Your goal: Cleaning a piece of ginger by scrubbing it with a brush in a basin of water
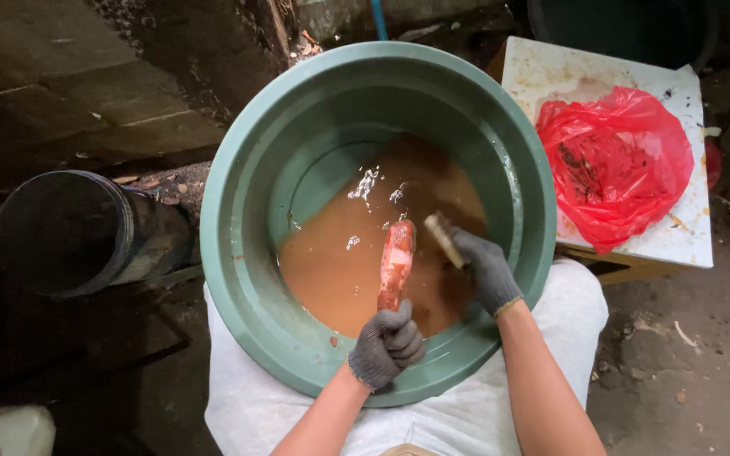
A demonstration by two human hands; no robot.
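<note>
Left hand: grey knit glove, forearm bare, entering from the lower edge and angled up toward the basin. Fingers curled into a fist, grip pressed tight around the lower end of a reddish-orange root, likely a sweet potato. Wrist just above the near rim of the basin.

Reddish-orange root: elongated, wet, glossy, held nearly upright in the view, upper end pointing away from the body, hovering over the brown water or just touching it; cannot tell which.

Right hand: grey knit glove with a yellowish cuff band, forearm bare, rising from the lower right and crossing the basin's near right rim. Grip closed on a small pale brush, with the tan block projecting up and left from the fingers. Brush end just beside the upper part of the root, slightly apart from it.

Green basin: large, round, plastic, resting on the lap over white cloth. Tilted so the muddy brown water pools toward the near side; light glints on the surface.

Red plastic bag: crumpled, dark contents showing through, lying on a stained white board to the right of the basin.

Dark cylindrical container: lying on its side at the left, well apart from the hands.

Ground: dark, dirty concrete with scattered debris.
</note>
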